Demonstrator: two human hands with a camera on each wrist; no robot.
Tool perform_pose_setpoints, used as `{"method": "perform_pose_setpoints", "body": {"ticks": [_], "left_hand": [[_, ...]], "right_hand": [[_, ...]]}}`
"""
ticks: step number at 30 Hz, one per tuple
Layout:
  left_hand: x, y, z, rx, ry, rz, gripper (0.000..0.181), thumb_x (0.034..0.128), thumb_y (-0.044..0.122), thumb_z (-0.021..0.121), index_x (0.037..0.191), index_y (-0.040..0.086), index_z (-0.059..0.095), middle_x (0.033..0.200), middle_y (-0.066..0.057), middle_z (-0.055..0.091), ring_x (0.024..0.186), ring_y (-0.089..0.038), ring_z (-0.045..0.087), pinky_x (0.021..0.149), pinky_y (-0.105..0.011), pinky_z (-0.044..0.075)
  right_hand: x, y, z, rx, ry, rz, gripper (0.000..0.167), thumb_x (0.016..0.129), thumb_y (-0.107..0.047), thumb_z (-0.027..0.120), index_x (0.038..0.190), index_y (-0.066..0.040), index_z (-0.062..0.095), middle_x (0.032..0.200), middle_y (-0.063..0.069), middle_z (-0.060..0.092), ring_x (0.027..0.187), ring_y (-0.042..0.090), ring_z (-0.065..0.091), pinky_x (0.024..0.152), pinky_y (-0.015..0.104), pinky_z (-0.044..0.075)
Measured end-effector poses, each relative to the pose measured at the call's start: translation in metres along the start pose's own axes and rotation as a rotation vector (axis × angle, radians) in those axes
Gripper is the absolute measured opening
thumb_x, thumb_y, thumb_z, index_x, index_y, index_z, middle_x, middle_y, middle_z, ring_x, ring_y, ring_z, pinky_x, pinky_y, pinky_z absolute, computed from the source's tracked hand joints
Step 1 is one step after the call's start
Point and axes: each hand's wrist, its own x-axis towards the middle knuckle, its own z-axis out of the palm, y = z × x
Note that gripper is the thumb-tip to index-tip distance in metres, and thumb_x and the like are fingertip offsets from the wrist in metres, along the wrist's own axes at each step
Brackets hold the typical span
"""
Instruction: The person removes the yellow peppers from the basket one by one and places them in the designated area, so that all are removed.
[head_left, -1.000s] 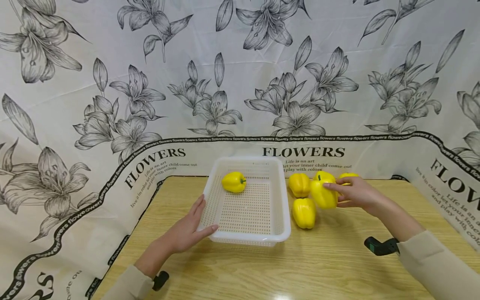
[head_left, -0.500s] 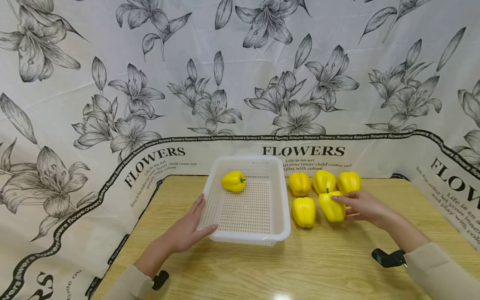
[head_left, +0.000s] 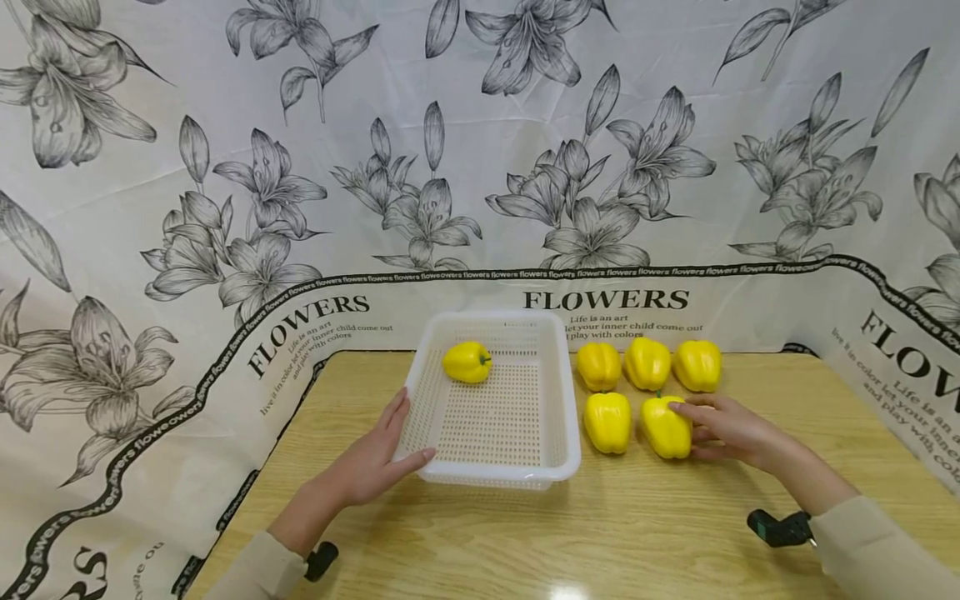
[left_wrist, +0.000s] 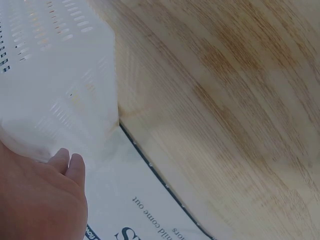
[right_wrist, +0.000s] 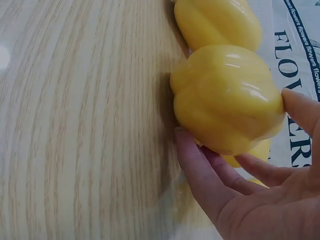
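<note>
In the head view my right hand [head_left: 735, 432] holds a yellow bell pepper [head_left: 666, 427], thumb on its upper side and fingers along its right side. The right wrist view shows this bell pepper [right_wrist: 227, 100] close up between thumb and fingers, low over the table or touching it. My left hand [head_left: 375, 454] grips the near left corner of a white perforated plastic basket [head_left: 570, 433], its thumb over the front rim. In the left wrist view, fingertips [left_wrist: 75, 167] lie against the basket's outer wall [left_wrist: 55, 95]. One yellow bell pepper [head_left: 467, 362] lies on its side in the basket.
Right of the basket, three bell peppers stand in a back row: left [head_left: 598, 367], middle [head_left: 648, 364] and right [head_left: 697, 365]. Another bell pepper [head_left: 607, 422] stands in front of them. Flower-printed cloth [head_left: 480, 208] closes off the back and sides of the wooden table [head_left: 600, 533].
My right hand has brought its bell pepper down and toward the front, from the back row's middle to the right of the front pepper. The left hand and the basket have stayed put.
</note>
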Motion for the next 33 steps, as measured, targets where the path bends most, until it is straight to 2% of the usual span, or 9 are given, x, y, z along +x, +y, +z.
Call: {"method": "perform_pose_setpoints", "body": {"ticks": [4,8,14,20,23,25,28,31,33], "left_hand": [[0.000,-0.001,0.001,-0.003,0.004,0.004,0.106,0.0960,0.074,0.046,0.164,0.006,0.003,0.172,-0.001,-0.009,0.152,-0.036,0.025,0.119,-0.053,0.033],[0.000,-0.001,0.001,-0.005,0.006,0.005,0.106,0.0957,0.075,0.046,0.164,0.006,0.004,0.172,0.000,-0.009,0.152,-0.035,0.025,0.119,-0.052,0.032],[0.000,-0.003,0.003,-0.008,0.005,0.004,0.106,0.0956,0.075,0.046,0.164,0.007,0.003,0.172,0.000,-0.010,0.152,-0.036,0.026,0.119,-0.052,0.033],[0.000,-0.003,0.003,-0.010,0.008,0.008,0.105,0.0961,0.074,0.046,0.164,0.006,0.003,0.172,-0.001,-0.010,0.152,-0.036,0.026,0.119,-0.053,0.033],[0.000,-0.004,0.003,-0.004,0.010,0.008,0.105,0.0961,0.074,0.045,0.164,0.006,0.003,0.172,0.000,-0.010,0.152,-0.036,0.026,0.119,-0.052,0.032],[0.000,-0.004,0.003,-0.002,0.010,0.006,0.106,0.0959,0.075,0.044,0.164,0.006,0.003,0.172,0.000,-0.010,0.152,-0.036,0.026,0.119,-0.052,0.032],[0.000,-0.005,0.004,-0.005,0.007,0.002,0.106,0.0956,0.076,0.044,0.164,0.007,0.002,0.171,0.001,-0.011,0.152,-0.035,0.026,0.120,-0.052,0.032],[0.001,-0.005,0.004,-0.007,0.004,0.000,0.106,0.0955,0.076,0.044,0.164,0.008,0.001,0.171,0.001,-0.011,0.152,-0.035,0.026,0.119,-0.052,0.033],[0.002,-0.004,0.003,-0.010,0.001,-0.001,0.106,0.0955,0.076,0.044,0.165,0.008,0.001,0.171,0.001,-0.011,0.152,-0.035,0.027,0.119,-0.052,0.033]], "right_hand": [[0.000,0.003,-0.001,0.045,-0.022,-0.029,0.067,0.109,-0.038,0.047,0.146,0.016,0.033,0.123,0.018,0.061,0.101,0.021,0.067,0.090,0.044,0.060],[0.002,0.007,-0.002,0.074,-0.037,-0.044,0.058,0.110,-0.034,0.045,0.140,0.015,0.040,0.116,0.011,0.064,0.100,0.020,0.068,0.090,0.045,0.060],[0.004,0.010,-0.001,0.053,-0.029,-0.041,0.066,0.112,-0.034,0.040,0.147,0.020,0.028,0.124,0.020,0.060,0.101,0.021,0.067,0.090,0.046,0.060],[0.003,0.007,-0.001,0.044,-0.015,-0.047,0.062,0.113,-0.030,0.035,0.148,0.020,0.026,0.133,0.031,0.054,0.104,0.022,0.067,0.091,0.046,0.059],[0.001,0.003,-0.001,0.015,-0.006,-0.041,0.067,0.112,-0.033,0.036,0.151,0.020,0.022,0.139,0.038,0.047,0.107,0.022,0.067,0.091,0.045,0.059],[-0.002,0.000,-0.002,-0.017,0.000,-0.038,0.071,0.112,-0.036,0.038,0.152,0.020,0.019,0.143,0.040,0.042,0.112,0.026,0.066,0.092,0.044,0.059],[-0.006,-0.005,-0.003,-0.093,0.010,-0.052,0.074,0.112,-0.038,0.039,0.152,0.020,0.018,0.150,0.043,0.034,0.124,0.042,0.058,0.095,0.045,0.058],[-0.011,-0.012,-0.004,-0.187,0.016,-0.093,0.075,0.112,-0.040,0.039,0.151,0.021,0.020,0.152,0.044,0.027,0.134,0.056,0.043,0.100,0.052,0.053],[-0.014,-0.017,-0.005,-0.249,0.021,-0.128,0.075,0.112,-0.041,0.039,0.151,0.021,0.020,0.153,0.045,0.025,0.136,0.060,0.037,0.103,0.058,0.050]]}}
